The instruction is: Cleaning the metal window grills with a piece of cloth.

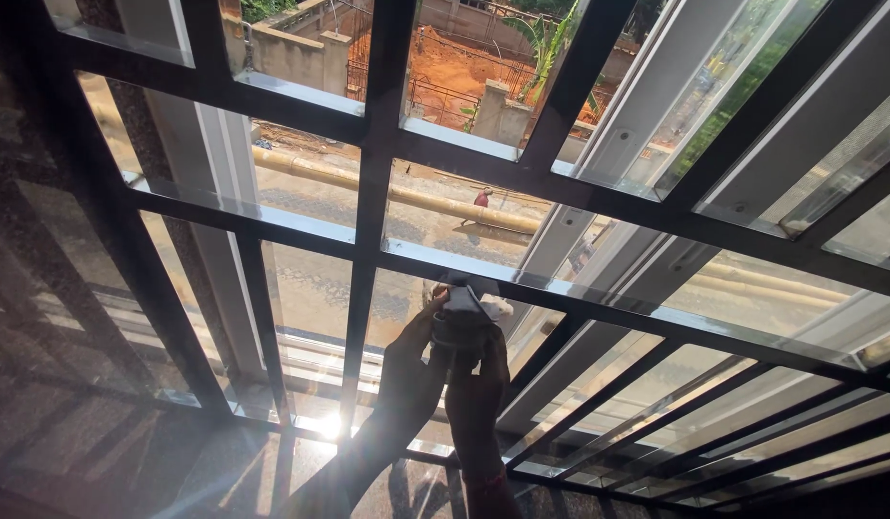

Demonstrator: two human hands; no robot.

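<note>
Both my hands are raised in front of a black metal window grille (373, 192). My left hand (411, 370) and my right hand (479, 394) together grip a small dark object with a pale cloth-like piece (461, 312), held close to a horizontal bar (599, 308) of the grille. The object is backlit, so its exact kind is hard to tell. My forearms rise from the bottom middle of the view.
An open white-framed glass window pane (647, 115) angles outward at the right. A dark polished stone sill (128, 452) lies below, with sun glare (328, 426). Outside far below are a road with long yellowish pipes (435, 202), a person in red (482, 199), walls and reddish earth.
</note>
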